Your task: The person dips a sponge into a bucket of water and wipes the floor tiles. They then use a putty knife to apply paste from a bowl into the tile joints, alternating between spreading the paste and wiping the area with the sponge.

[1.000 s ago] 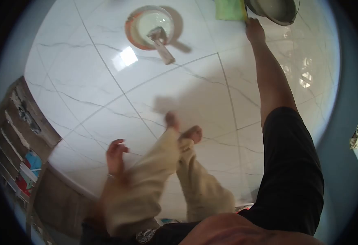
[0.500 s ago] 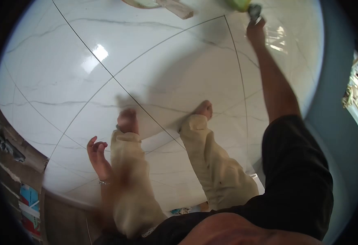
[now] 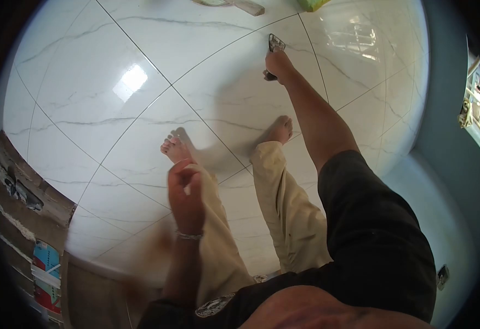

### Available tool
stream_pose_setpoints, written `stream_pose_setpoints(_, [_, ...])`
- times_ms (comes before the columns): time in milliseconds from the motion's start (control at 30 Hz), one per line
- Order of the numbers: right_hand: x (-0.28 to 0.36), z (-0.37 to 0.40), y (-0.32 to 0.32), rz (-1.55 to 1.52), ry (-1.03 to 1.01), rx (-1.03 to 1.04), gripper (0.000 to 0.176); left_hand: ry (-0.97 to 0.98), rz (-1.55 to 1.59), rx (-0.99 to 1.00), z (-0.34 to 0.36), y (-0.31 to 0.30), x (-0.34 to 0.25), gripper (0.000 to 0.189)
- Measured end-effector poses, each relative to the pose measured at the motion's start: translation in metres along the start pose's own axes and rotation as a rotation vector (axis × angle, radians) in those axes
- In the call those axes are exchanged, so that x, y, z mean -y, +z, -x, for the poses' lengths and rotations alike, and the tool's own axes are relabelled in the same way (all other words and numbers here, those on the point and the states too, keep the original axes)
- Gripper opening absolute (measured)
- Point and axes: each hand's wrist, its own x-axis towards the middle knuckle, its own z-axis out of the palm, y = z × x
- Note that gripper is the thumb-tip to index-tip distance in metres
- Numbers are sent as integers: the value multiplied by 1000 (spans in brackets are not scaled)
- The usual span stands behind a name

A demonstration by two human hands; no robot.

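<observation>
My right hand (image 3: 279, 61) reaches out over the tiled floor, fingers wrapped round a small dark-edged thing with a shiny patterned face (image 3: 276, 42). A dark end of it also shows below the fingers, and the rest is hidden by the hand. My left hand (image 3: 186, 189), with a bracelet (image 3: 189, 236) at the wrist, is raised in front of my left leg. Its fingers are loosely curled, with a gap by the thumb, and nothing shows in them. Both my bare feet stand on the glossy white floor (image 3: 136, 120), below light tan trousers (image 3: 286, 203).
At the top edge lie a green thing (image 3: 311, 4) and a pale flat strip (image 3: 248, 6), both partly cut off. A blue-grey wall (image 3: 448, 126) with an opening runs along the right. Worn wood (image 3: 18, 192) and a blue and red box (image 3: 47, 274) are at the left.
My right hand has come back and left from the green thing, holding the dark-edged thing. My left hand has risen and shifted right, in front of the leg. The view has shifted slightly.
</observation>
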Motion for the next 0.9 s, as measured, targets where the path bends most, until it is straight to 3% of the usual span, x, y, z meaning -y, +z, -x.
stream_pose_setpoints(33, [23, 14, 12, -102, 234, -104, 30, 4, 80, 31, 7, 18, -15, 31])
stream_pose_setpoints(100, [-52, -13, 54, 1675, -620, 46, 27, -76, 223, 40, 27, 52, -34, 35])
stream_pose_setpoints(167, [-68, 50, 96, 272, -79, -392, 23, -220, 390, 22, 53, 86, -6, 34])
stream_pose_setpoints(200, [-67, 33, 74, 268, -87, -397, 23, -302, 294, 53, 67, 99, 10, 37])
stream_pose_setpoints(267, [-84, -16, 10, 1599, -859, 138, 28, -420, 202, 103, 94, 110, 46, 42])
stream_pose_setpoints(300, [6, 20, -3, 1648, -539, 219, 39, -443, 200, 105, 97, 110, 54, 42])
stream_pose_setpoints(333, [-33, -60, -38, 1304, -357, 193, 37, -426, 53, 134, 98, 109, 61, 42])
stream_pose_setpoints(367, [-20, -50, -48, 1303, -352, 188, 37, -388, -93, 165, 92, 109, 66, 43])
stream_pose_setpoints(433, [24, 3, -59, 1754, -411, 204, 30, -358, -125, 151, 75, 116, 77, 43])
stream_pose_setpoints(500, [-11, 36, -30, 1894, -523, 429, 21, -341, -121, 130, 65, 132, 72, 43])
stream_pose_setpoints(567, [-20, 86, -20, 430, 103, 473, 28, -305, -62, 192, 57, 141, 58, 43])
stream_pose_setpoints(600, [-17, 88, -26, 437, 102, 468, 28, -302, -54, 193, 55, 144, 55, 43])
stream_pose_setpoints(667, [-14, 92, -42, 665, -109, 13, 42, -283, -66, 214, 51, 147, 53, 43])
stream_pose_setpoints(733, [-7, 55, -95, 595, -131, -225, 55, -279, -128, 241, 46, 149, 59, 43])
stream_pose_setpoints(767, [-40, 14, -131, 796, -246, -408, 59, -282, -190, 260, 44, 149, 61, 44])
stream_pose_setpoints(800, [-69, -14, -170, 1187, -453, -462, 60, -283, -194, 257, 46, 149, 62, 44])
stream_pose_setpoints(833, [-49, -18, -187, 871, 46, -416, 64, -284, -212, 277, 48, 151, 61, 43])
stream_pose_setpoints(867, [-53, -27, -202, 939, 131, -559, 73, -283, -230, 290, 46, 153, 61, 43])
stream_pose_setpoints(900, [-96, -80, -244, 1706, 195, -190, 80, -291, -237, 272, 47, 154, 60, 43])
